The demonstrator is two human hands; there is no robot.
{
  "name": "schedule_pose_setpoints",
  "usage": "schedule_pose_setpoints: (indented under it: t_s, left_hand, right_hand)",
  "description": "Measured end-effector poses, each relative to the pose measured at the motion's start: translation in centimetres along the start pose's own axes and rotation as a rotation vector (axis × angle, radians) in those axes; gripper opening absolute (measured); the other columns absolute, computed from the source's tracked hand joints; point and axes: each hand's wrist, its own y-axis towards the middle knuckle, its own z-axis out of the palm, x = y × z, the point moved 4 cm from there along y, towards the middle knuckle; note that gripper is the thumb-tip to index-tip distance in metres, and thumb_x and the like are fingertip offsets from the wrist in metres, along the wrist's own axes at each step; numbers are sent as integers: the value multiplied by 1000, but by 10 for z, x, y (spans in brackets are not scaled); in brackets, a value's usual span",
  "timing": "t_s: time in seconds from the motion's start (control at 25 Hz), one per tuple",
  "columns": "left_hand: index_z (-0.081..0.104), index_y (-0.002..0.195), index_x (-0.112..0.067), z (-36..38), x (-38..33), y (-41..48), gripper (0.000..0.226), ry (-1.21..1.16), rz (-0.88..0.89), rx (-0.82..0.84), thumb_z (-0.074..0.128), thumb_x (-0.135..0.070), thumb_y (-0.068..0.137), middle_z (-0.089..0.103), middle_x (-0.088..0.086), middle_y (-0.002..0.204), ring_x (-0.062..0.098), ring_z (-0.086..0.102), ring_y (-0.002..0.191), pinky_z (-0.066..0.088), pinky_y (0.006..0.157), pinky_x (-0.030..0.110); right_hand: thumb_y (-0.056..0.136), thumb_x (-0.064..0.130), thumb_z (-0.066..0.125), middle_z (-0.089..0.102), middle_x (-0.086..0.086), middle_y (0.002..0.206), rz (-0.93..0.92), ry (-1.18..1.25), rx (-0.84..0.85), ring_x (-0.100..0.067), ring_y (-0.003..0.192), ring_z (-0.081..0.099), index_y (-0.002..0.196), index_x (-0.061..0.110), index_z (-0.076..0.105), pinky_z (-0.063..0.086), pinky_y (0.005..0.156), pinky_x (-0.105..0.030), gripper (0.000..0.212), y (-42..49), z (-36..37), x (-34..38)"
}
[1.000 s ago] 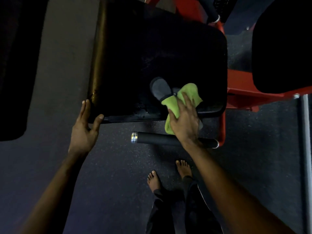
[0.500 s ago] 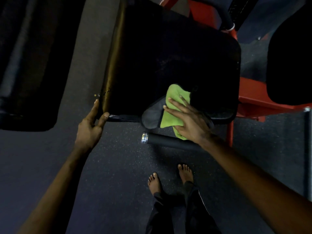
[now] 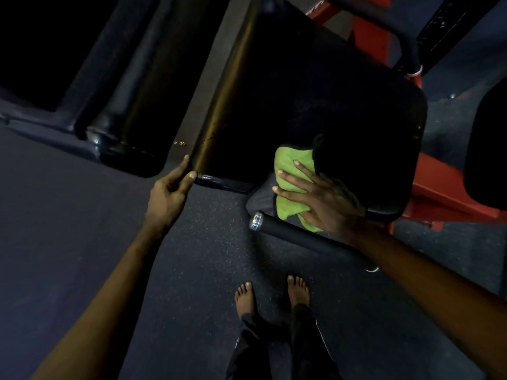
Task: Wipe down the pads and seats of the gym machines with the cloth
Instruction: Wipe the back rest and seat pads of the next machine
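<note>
Green cloth [image 3: 292, 171] bunched on black seat pad [image 3: 315, 105] near edge.

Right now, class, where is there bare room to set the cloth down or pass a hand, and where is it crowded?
Free: the far half of the seat pad, between its glossy edge and the red frame; the floor between the left hand and the feet. Crowded: the near corner, where the right hand presses the cloth above the roller bar.

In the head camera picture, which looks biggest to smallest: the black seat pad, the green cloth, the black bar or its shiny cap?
1. black seat pad
2. green cloth and black bar: too alike to rank, both partly hidden by the right hand and arm
3. shiny cap
</note>
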Motion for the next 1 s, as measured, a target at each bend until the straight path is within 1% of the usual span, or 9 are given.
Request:
schedule_pose_setpoints:
  t_s: [0.12,0.28,0.36,0.52,0.6,0.68,0.88,0.96,1.0]
  left_hand:
    - [53,143,-34,-1,7,2,48,-48,-20,-10,63,-40,97,57,-26,129,-14,52,120,41,105,20]
    - [54,142,-35,0,10,6,47,-103,-50,35,65,-40,96,58,-20,136,-10,53,122,42,106,23]
    - [55,140,-38,-1,11,7,47,-102,-53,27,65,-43,94,59,-21,135,-7,53,125,42,109,28]
    - [58,136,-39,-2,14,10,48,-129,-69,16,68,-48,90,62,-23,129,-5,55,123,42,112,34]
    - [59,134,-42,0,15,11,48,-137,-69,17,70,-50,87,62,-23,131,-3,55,125,42,113,37]
    - [59,134,-42,-1,14,8,47,-143,-66,17,69,-47,89,61,-23,133,-3,54,126,41,113,35]
    - [55,141,-33,-6,6,5,40,-173,-62,73,55,-25,102,57,-18,139,-1,51,128,38,115,33]
    - [58,138,-35,-8,12,5,38,-171,-80,58,55,-26,102,59,-18,137,0,52,128,38,116,37]
    - [61,136,-34,-9,15,5,36,-211,-98,59,53,-26,102,60,-17,136,1,52,128,38,116,39]
  right_hand:
    - [72,17,81,20,7,168,-66,6,5,-31,156,14,151,36,46,41,104,-48,88,37,-8,21]
    - [75,23,81,16,9,169,-87,-82,53,-31,156,10,153,40,41,37,110,-50,89,15,-3,15]
    - [79,27,74,14,10,170,-78,-155,43,-32,156,8,154,42,37,35,114,-53,85,9,-1,15]
    - [80,26,64,30,8,165,-85,-100,-5,-36,154,18,146,41,52,34,113,-59,69,38,-3,26]
    - [81,36,53,34,8,163,-106,-71,-37,-37,153,23,143,41,55,37,109,-59,62,50,-5,31]
    - [80,43,46,33,8,164,-116,-54,-54,-36,152,24,143,42,54,40,105,-57,63,56,-7,35]
    - [84,40,70,22,13,167,-88,-24,17,-30,155,14,147,49,44,39,105,-60,69,39,-2,23]
    - [84,48,69,24,12,166,-122,-37,19,-31,155,16,147,50,42,41,102,-61,68,50,-7,25]
    - [84,47,68,24,12,166,-141,-43,21,-31,155,17,147,50,43,41,102,-60,68,66,-11,33]
